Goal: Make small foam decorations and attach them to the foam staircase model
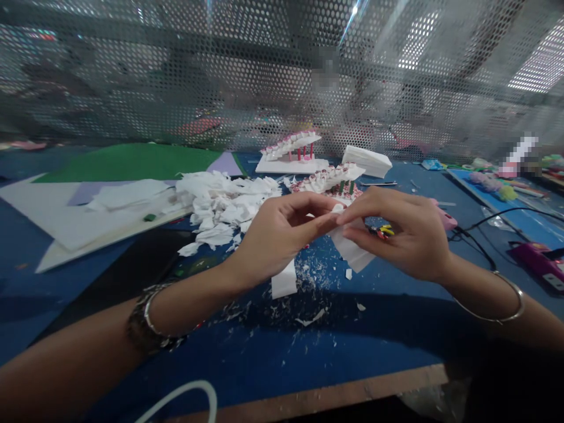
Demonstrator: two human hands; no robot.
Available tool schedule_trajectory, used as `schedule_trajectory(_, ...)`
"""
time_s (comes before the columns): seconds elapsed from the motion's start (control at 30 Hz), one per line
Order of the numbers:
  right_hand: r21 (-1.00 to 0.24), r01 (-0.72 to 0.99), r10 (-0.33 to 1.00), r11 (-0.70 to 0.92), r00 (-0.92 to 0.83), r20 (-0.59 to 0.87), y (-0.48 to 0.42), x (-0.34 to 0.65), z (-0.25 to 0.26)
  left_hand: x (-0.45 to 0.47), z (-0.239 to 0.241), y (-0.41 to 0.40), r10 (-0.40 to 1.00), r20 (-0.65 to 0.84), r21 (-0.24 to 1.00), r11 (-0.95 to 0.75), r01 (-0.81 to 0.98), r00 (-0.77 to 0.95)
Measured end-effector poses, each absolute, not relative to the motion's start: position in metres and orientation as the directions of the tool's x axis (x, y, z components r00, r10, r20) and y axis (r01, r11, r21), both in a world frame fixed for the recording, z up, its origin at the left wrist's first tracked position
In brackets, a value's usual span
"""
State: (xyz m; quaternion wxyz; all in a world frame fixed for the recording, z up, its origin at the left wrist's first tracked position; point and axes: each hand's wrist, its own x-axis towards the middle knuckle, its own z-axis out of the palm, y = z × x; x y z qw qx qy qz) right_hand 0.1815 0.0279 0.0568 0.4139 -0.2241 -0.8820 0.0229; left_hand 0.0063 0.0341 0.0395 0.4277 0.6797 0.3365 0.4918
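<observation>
Both hands meet over the middle of the blue table (282,352). My left hand (282,232) is closed, thumb and fingers pinching one end of a white paper strip (355,249). My right hand (396,229) pinches the same strip close to the left fingertips, and the paper hangs down below its fingers. A small white curled bit shows between the fingertips. Another white paper piece (284,281) lies under my left hand. Just beyond the hands stands a small model (335,176) with a slanted white top edged in pink-red bits and green posts.
A heap of torn white paper (224,202) lies left of the hands. Behind stand a similar model (291,153) and a white folded stack (368,161). Green sheet (132,161) and white boards lie at left. A purple power strip (537,264) and cables are at right. Paper scraps litter the tabletop.
</observation>
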Motion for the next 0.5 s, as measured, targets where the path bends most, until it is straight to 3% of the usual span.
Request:
schedule_trajectory(0.17, -0.171, 0.432, 0.421, 0.885, -0.589, 0.690, 0.0254, 0.1829, 0.0606, 0.0042, 0.0402, 0.0365, 0.868, 0.335, 0.926, -0.374, 0.039, 0.368)
schedule_trajectory(0.37, -0.023, 0.490, 0.339, 0.871, -0.567, 0.751, 0.0238, 0.1860, 0.0599, 0.0031, 0.0380, 0.0379, 0.841, 0.357, 0.925, -0.380, -0.026, 0.406)
schedule_trajectory(0.5, -0.025, 0.483, 0.336, 0.875, -0.570, 0.750, 0.0240, 0.1861, 0.0600, 0.0026, 0.0365, 0.0384, 0.854, 0.346, 0.929, -0.368, -0.017, 0.388)
